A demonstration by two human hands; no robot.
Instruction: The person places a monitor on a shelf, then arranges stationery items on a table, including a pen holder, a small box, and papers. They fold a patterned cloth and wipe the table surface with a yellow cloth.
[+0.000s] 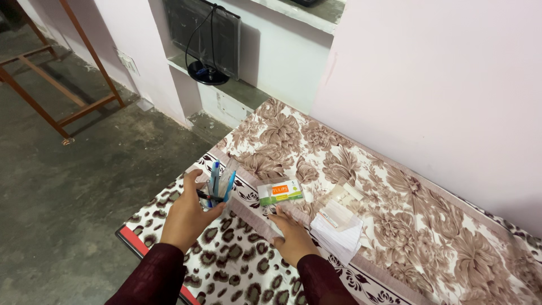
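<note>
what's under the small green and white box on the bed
The small box lies straight on the floral cloth, with the right hand close below it. Whatever the cloth covers cannot be seen.

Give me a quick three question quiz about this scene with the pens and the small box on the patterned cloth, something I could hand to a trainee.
1. True or false: the left hand holds a bunch of pens.
2. Which lies nearest the right hand? A) the black monitor B) the small green and white box C) the wooden frame
3. What covers the surface under both hands?

Key:
1. True; blue pens stick up from its grip.
2. B; the box lies just above the fingers, apart from them.
3. A floral and leopard-print cloth, with a lined notepad lying on it beside the right hand.
</note>
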